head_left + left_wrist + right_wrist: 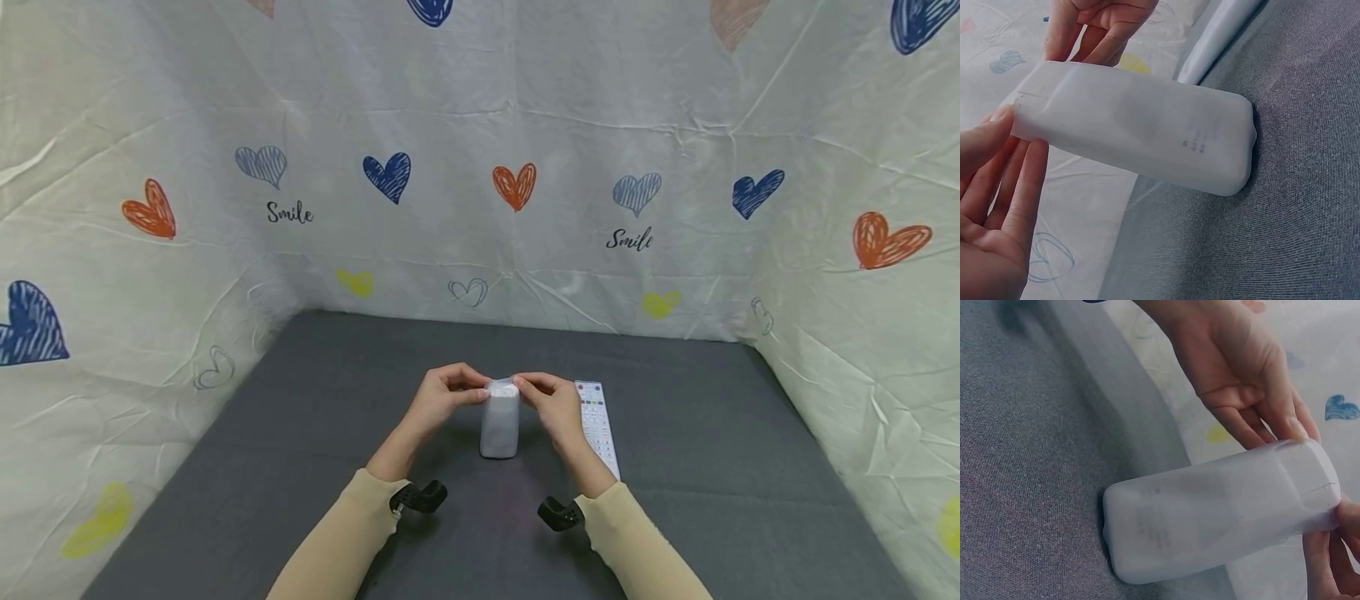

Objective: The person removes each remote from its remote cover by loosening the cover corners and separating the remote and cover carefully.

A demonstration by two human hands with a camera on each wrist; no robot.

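Between both hands stands a smooth, whitish, translucent case [499,425] with rounded corners, its lower end right at the grey cloth. Faint print marks its lower part, and a darker patch shows through its middle [1141,115]. My left hand [442,398] pinches the upper left corner between thumb and fingers. At the opposite upper corner, my right hand [557,408] pinches the rim the same way. In the right wrist view, a small seam crosses the case's narrow upper end [1311,475]. A white remote control [597,425] lies just right of my right hand, partly hidden by the forearm.
Dark grey cloth [720,450] covers the table. White sheets printed with hearts [517,187] and lettering hang behind and along both sides. Black wrist cameras [420,497] sit on both wrists, over beige sleeves [341,542].
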